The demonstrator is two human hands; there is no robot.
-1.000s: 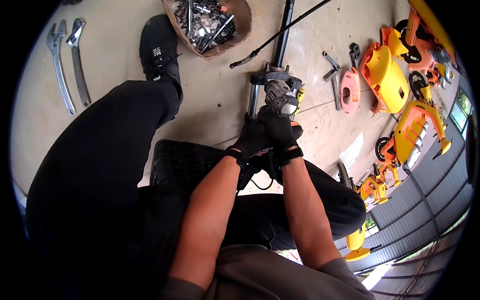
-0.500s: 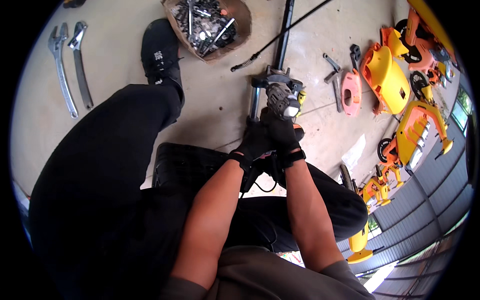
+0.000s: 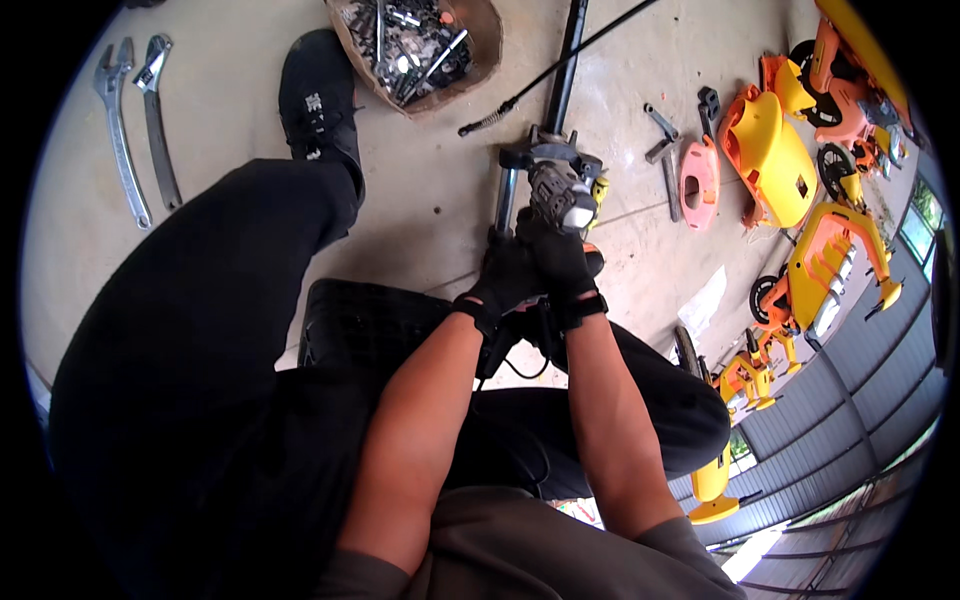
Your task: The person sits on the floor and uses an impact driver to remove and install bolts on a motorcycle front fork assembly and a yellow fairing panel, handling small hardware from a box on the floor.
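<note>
My left hand (image 3: 505, 280) and my right hand (image 3: 558, 262), both in black gloves, are closed together around the grey power tool (image 3: 560, 195). Its head stands just beyond my fingertips, against the metal fork assembly (image 3: 545, 152) on the concrete floor (image 3: 420, 200).

The gloved left hand (image 3: 505, 280) and right hand (image 3: 560, 262) hide the grey power tool's (image 3: 560, 195) grip; the long black shaft (image 3: 568, 55) runs off the top edge.

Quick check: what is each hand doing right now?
Left hand: closed on the power tool.
Right hand: closed on the same tool.
</note>
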